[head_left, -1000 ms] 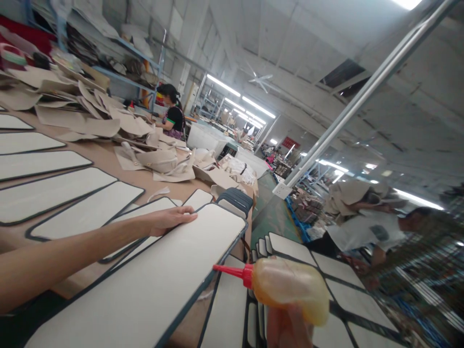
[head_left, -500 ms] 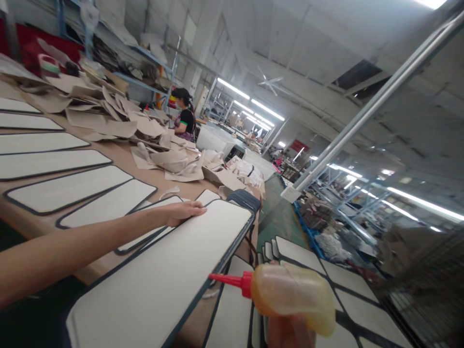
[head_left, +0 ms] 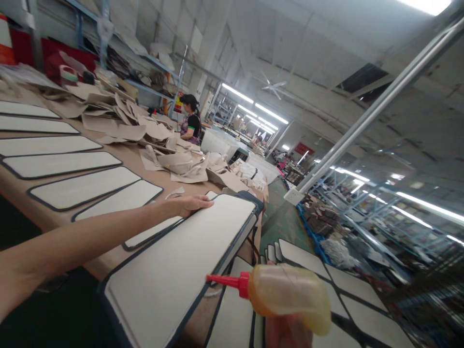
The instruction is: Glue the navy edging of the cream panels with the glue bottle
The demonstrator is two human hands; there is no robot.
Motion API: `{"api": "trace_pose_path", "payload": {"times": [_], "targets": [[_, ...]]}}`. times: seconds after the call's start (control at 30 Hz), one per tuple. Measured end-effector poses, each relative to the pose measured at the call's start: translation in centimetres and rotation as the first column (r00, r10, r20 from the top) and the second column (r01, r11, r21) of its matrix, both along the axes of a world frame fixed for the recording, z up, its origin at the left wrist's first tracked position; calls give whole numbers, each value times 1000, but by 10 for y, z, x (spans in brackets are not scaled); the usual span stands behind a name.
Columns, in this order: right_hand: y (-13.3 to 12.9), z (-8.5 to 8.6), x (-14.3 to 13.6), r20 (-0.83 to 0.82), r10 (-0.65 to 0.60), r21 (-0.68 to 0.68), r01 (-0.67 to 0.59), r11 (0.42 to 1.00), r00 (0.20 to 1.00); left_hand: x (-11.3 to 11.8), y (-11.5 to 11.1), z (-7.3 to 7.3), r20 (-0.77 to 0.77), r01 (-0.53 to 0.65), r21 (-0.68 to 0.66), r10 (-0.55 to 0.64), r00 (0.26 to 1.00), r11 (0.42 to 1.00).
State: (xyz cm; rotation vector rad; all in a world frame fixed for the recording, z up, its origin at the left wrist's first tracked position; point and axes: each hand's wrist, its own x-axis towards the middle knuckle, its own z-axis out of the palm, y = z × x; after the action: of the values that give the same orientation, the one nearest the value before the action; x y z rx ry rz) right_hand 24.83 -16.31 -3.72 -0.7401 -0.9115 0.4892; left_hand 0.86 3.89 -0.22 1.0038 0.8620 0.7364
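Note:
A long white panel with a dark edge (head_left: 181, 261) lies tilted across the middle of the view. My left hand (head_left: 195, 205) grips its far long edge, fingertips on the white face. At the lower right my right hand (head_left: 288, 328) is wrapped round a soft bottle of yellowish liquid (head_left: 290, 295), partly hidden behind it. The bottle's red nozzle (head_left: 226, 280) points left, its tip at the panel's near long edge. Several similar white panels (head_left: 85, 187) are fanned out on the brown table (head_left: 134, 162) to the left.
Beige cut pieces (head_left: 123, 121) are heaped along the table's back. More dark-edged panels (head_left: 304, 256) lie at the lower right. A person (head_left: 191, 123) is beyond the heap. A metal pole (head_left: 348, 130) slants across the right, above blue shelving.
The held panel's near end has shifted right and up. The fanned panels and background appear slightly further right, while the bottle has moved slightly left in view.

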Motion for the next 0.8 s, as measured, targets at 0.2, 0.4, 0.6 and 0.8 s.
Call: {"api": "trace_pose_path", "payload": {"times": [0.2,0.4,0.6,0.8], "targets": [[1,7,-6,-168,6,-5,-7,1000,986,1,9,2,-7,-23,21,23,1000,1000],[2,20,-8,-148,-24,-18,22,1000,989,-1,13,3,-9,-19,27,19,1000,999],[1,26,-7,-195,3,-141,-32,989,981,0,11,8,-32,-11,38,13,999,999],[0,7,-3,-229,37,-122,-67,990,973,0,11,13,-42,-7,45,9,999,999]]}}
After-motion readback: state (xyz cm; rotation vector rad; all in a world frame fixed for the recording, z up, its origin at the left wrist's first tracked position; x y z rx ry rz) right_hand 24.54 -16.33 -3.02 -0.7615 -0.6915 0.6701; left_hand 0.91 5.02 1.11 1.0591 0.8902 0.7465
